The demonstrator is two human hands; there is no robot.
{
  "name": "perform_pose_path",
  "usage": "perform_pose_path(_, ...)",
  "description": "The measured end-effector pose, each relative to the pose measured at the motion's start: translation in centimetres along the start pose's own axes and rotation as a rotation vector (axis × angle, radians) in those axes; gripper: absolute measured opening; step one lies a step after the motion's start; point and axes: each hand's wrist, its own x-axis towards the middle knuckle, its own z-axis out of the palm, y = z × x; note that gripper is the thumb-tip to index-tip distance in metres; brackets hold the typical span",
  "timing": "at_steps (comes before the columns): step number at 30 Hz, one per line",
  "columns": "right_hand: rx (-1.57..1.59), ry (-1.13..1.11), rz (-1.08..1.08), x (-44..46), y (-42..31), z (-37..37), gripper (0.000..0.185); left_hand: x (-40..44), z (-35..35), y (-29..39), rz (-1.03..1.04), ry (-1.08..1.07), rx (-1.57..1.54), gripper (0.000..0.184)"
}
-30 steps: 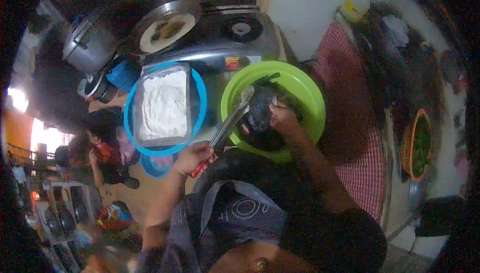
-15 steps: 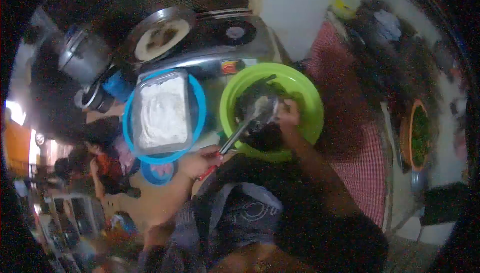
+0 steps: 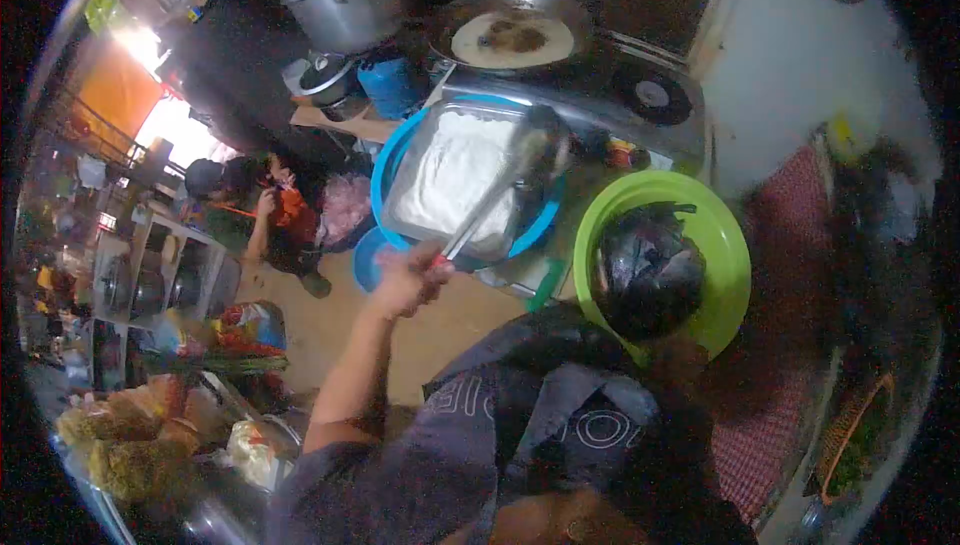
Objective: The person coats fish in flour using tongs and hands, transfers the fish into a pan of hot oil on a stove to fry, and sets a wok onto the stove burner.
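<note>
My left hand [image 3: 408,280] is closed on the red handle of metal tongs [image 3: 480,213]. Their blurred far end reaches over the right side of a clear tray of white powder [image 3: 455,175], and I cannot make out what it holds. The tray rests on a blue basin [image 3: 382,185]. To the right, a black plastic bag [image 3: 650,270] lies in a green basin [image 3: 728,245]. My right hand [image 3: 685,360] is dark at the basin's near rim, its fingers too dim to make out.
A pan [image 3: 515,40] with pale and brown contents sits on the stove [image 3: 590,85]. A lidded pot [image 3: 345,5] stands at the back left. Another person [image 3: 290,210] is at the left, beyond a small blue bowl [image 3: 370,257]. Red checked cloth [image 3: 780,365] lies at right.
The view has swung left. My left hand and the tongs have moved from the green basin to over the powder tray. My right hand has drawn back from the black bag to the near rim.
</note>
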Motion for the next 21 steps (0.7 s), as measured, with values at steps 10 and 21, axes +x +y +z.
perform_pose_path(10, 0.09, -0.063, -0.145, 1.3, -8.2, -3.5, 0.028, 0.6, -5.9, -0.3, 0.008, 0.127, 0.199, 0.032)
perform_pose_path(21, 0.255, 0.11, -0.1, 1.9, -9.4, -6.8, 0.025, -0.3, -5.0, -2.3, 0.243, 0.364, 0.888, 0.039)
